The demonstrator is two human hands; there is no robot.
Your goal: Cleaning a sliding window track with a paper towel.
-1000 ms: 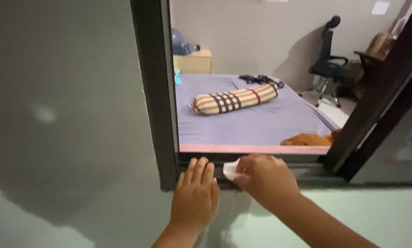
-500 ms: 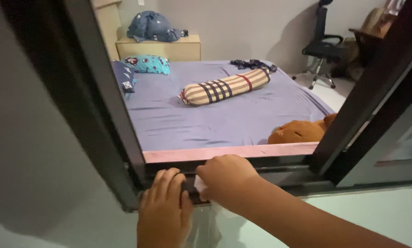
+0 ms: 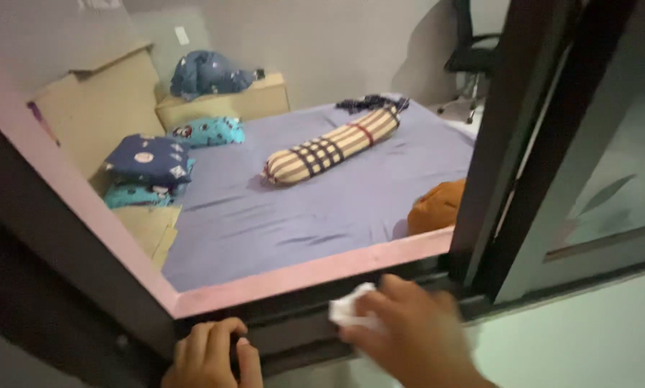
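my right hand (image 3: pixel 409 332) gripped a white cloth (image 3: pixel 349 309) on window track (image 3: pixel 294 332), left hand (image 3: pixel 209 356) clutched frame edge; wiping prob partway, rest left.

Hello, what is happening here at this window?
A person stands at an open window. The right hand presses a small white cloth on the dark window track, while the left hand grips the track's edge. Through the opening you see a bed with a purple sheet, a striped bolster, some blue pillows and an orange plush toy.
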